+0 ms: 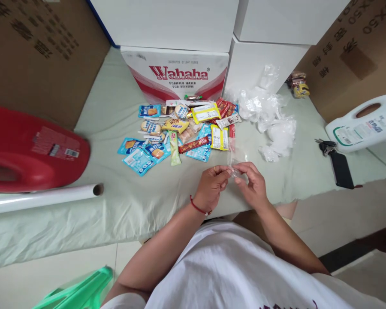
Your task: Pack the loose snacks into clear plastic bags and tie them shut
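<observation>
A person in a white shirt is standing at a bench [122, 206] covered with a pale green cloth, looking down at both hands held close together just above its near edge. The left hand [211, 185], wearing a red string bracelet at the wrist, is pinching one edge of a small clear plastic bag [234, 165] between thumb and curled fingers [225, 174]. The right hand [252, 184] is pinching the other edge of the same bag, its fingers also drawn in tight around the thin film. The bag is rising slightly above the fingertips and is hard to make out against the cloth. Just beyond the hands, a heap of wrapped snacks [183, 133] is lying spread across the cloth, in blue, yellow and red packets. To its right, a pile of crumpled clear bags [270, 120] is resting. A Wahaha water carton [176, 73] is standing behind the snacks. A red jug [28, 148] is lying at the far left, and a white jug [363, 124], keys and a dark phone [341, 169] are sitting at the right.
</observation>
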The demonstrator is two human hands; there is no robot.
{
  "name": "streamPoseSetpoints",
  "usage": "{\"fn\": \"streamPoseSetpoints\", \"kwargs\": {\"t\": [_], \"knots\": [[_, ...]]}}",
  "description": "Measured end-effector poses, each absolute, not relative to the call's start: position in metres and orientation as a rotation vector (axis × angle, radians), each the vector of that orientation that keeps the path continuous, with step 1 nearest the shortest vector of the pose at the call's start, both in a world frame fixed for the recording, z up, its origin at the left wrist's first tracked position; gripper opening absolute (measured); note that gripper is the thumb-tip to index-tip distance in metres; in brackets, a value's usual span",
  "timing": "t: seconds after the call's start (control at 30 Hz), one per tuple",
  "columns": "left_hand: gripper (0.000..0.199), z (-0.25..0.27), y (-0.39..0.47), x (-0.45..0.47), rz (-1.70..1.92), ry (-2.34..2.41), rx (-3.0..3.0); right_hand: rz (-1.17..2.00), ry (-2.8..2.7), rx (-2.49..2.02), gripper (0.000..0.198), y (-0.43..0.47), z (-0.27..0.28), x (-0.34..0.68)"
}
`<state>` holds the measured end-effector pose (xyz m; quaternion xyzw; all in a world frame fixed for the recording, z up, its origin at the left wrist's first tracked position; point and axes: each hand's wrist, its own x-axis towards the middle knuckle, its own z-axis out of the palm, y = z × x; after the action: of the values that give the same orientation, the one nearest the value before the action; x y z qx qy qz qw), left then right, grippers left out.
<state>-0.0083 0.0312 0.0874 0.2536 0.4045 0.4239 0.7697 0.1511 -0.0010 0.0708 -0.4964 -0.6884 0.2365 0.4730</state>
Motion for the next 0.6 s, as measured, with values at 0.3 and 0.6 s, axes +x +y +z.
{"fn": "streamPoseSetpoints", "kwargs": {"t": [0.3,0.6], "knots": [[0.018,0.075,0.032,-0.030,1.095,0.912,0.452,1.047,-0.967,-1.239,0.023,0.011,0.075,0.141],[0.020,0.050,0.046,-0.071,1.381,1.353,0.608,1.069,-0.550,-1.434,0.047,0.019,0.053,0.151]]}}
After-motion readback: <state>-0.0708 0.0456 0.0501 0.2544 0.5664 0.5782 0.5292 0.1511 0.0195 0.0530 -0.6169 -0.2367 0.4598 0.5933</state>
